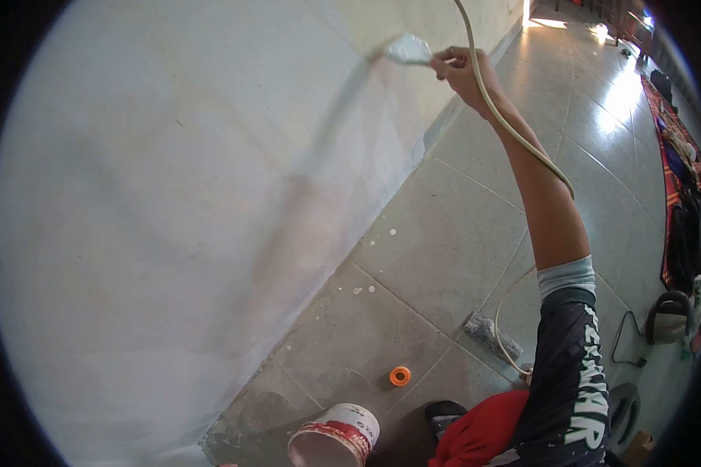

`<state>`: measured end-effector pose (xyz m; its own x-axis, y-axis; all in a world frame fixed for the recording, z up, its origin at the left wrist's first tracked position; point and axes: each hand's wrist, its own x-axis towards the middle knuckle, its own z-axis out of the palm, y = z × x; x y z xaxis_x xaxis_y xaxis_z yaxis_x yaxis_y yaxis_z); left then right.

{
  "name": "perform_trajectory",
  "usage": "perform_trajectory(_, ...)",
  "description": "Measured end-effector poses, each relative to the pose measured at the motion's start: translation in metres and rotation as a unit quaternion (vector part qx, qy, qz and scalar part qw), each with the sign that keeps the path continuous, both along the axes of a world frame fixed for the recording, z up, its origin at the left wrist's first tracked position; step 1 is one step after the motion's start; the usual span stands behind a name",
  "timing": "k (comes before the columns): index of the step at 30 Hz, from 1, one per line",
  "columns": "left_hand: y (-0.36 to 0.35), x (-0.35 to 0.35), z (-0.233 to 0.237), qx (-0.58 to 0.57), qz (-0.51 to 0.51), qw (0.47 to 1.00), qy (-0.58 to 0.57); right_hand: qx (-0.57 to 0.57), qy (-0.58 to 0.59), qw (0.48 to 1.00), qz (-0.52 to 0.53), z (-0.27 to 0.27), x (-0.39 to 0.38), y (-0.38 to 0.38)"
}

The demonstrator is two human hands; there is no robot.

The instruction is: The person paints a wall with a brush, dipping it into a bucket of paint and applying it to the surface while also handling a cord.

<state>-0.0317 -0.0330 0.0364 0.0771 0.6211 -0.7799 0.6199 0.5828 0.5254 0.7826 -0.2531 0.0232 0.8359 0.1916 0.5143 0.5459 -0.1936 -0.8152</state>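
My right hand (461,71) is stretched out along the wall (171,156), its fingers closed on the handle of a brush (410,50). The brush head looks white and slightly blurred, and it lies against the wall surface. A cream cable (475,58) passes in front of my right wrist and forearm. My left hand cannot be made out; only a tiny skin-coloured sliver shows at the bottom edge. White paint covers much of the wall, with a yellowish area near the brush.
A white and red bucket (354,426) stands at the bottom, near an orange ring-shaped object (399,377). A grey paint roller (492,336) lies on the tiled floor (420,257), which has white drips. Patterned cloth (670,156) with items on it lies along the right.
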Motion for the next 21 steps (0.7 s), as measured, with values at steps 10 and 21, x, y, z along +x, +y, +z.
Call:
perform_trajectory(10, -0.01, 0.002, 0.009, 0.01, 0.006, 1.0, 0.006, -0.153, 0.061, 0.986, -0.033, -0.114, -0.022, 0.026)
perform_trajectory(21, -0.003, -0.045, -0.003, 0.015, -0.094, 0.995, -0.027, -0.335, 0.111, 0.935, -0.033, -0.12, -0.042, 0.025)
